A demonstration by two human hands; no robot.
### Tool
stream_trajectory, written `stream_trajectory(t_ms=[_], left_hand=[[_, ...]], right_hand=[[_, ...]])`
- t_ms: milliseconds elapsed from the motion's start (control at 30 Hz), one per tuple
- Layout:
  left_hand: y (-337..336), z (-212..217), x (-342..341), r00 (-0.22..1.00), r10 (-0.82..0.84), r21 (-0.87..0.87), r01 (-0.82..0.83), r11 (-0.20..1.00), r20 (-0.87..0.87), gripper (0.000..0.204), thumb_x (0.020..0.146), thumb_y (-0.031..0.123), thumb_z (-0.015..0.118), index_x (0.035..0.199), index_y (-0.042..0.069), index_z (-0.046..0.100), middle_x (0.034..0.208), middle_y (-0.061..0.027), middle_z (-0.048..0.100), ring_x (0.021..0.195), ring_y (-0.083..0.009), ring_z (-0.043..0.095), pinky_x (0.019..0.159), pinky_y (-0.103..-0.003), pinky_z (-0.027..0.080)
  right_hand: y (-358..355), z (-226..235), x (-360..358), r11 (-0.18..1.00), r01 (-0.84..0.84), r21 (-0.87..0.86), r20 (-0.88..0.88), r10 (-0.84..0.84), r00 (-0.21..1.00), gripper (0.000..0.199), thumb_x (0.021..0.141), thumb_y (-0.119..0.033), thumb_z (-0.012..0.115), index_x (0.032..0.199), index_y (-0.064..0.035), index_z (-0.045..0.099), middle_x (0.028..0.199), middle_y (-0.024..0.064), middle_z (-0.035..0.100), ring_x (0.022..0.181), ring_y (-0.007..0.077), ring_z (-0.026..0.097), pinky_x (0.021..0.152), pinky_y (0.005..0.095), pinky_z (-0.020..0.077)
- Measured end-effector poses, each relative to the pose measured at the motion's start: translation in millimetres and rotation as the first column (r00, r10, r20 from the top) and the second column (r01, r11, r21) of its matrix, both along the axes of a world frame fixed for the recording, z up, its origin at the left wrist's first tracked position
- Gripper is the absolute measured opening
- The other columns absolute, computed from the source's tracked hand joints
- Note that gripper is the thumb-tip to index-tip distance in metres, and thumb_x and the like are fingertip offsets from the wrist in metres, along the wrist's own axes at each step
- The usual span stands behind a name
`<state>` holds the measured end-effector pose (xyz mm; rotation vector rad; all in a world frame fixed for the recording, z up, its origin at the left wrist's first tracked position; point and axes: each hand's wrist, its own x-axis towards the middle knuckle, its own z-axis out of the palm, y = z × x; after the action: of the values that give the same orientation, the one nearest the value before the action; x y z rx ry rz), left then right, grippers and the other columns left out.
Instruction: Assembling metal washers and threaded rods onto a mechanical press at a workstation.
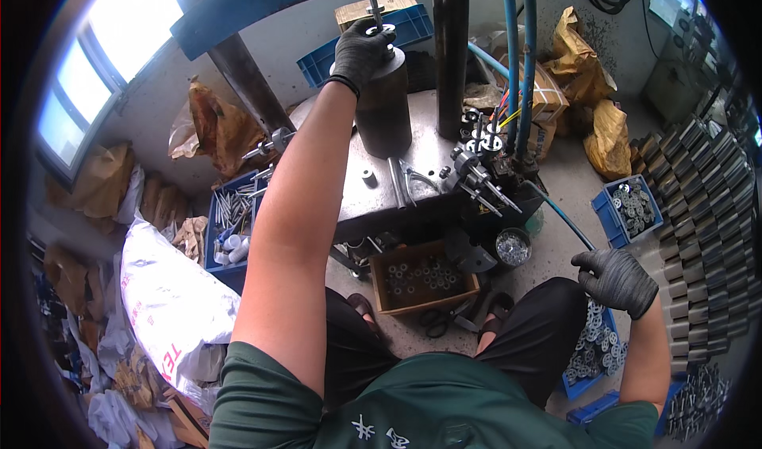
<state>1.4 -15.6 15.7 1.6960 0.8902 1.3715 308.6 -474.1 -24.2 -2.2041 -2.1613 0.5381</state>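
Overhead: blue press frame (254,9), with a dark column (450,52) reaching down to the steel bench plate (425,124). On the floor, just past the plate's front edge: open wooden box (429,301), with small rings inside. Well to the right, beside stacked dark metal pieces (690,219): blue crate (606,213) loaded with pale perforated parts. Upright on the plate: thick steel cylinder (383,116).

At the cylinder's top: gloved left hand (361,56), fingers bent and partly closed around the edge of a pale wheel-like disc (384,28). Pinched or merely steadied: cannot tell. Low at the right: gloved right hand (619,281), fingers loosely curled, close to the end of a slim blue lever (562,217). Gripped or only touched: cannot tell. Location of the disc: above the cylinder, below the slim press rod (374,3). On the plate, in front of the cylinder: small upright bush (369,178).

Step in hand, as judged: positioning of the disc at the press point; loading or unloading not determinable. Next move, if loading: centre the disc beneath the rod, check for level seating, withdraw all left fingers, and only then work the lever, presumably the press control.
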Motion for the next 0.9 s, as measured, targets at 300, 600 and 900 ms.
stream_trajectory(t_ms=[300,600,900], left_hand=[[1.9,-2.1,-8.9,0.995,-0.078,-0.073,0.083,0.994,0.068,0.033,0.087,0.022,0.081,0.113,0.004,0.071,0.094,-0.0045,0.071,0.084,-0.0119,0.066,0.073,-0.026,0.056],[-12.5,2.4,-3.1,0.999,-0.005,0.039,0.006,0.999,-0.039,0.037,0.086,0.03,0.081,0.112,0.005,0.073,0.097,-0.0055,0.073,0.088,-0.0132,0.067,0.083,-0.029,0.054],[-10.8,3.3,-7.9,0.988,0.102,0.115,-0.089,0.989,-0.116,0.04,0.084,0.033,0.083,0.112,0.006,0.074,0.093,-0.0078,0.075,0.082,-0.0143,0.071,0.078,-0.029,0.057]], right_hand=[[110.4,53.9,19.3,0.316,-0.125,0.941,0.094,0.112,0.989,0.028,0.094,-0.003,0.066,0.122,-0.0046,0.068,0.103,0.0184,0.071,0.095,0.0294,0.073,0.081,0.0372,0.0575],[154.0,70.4,43.4,0.471,0.12,0.874,-0.109,-0.05,0.993,0.035,0.097,-0.017,0.068,0.13,-0.0043,0.066,0.113,0.0164,0.073,0.092,0.0215,0.074,0.079,0.0331,0.0585],[8.6,6.4,-4.6,0.981,0.077,0.18,-0.158,-0.048,0.986,0.035,0.084,-0.013,0.067,0.116,0.002,0.07,0.1,0.0207,0.072,0.083,0.0305,0.072,0.08,0.041,0.0573]])
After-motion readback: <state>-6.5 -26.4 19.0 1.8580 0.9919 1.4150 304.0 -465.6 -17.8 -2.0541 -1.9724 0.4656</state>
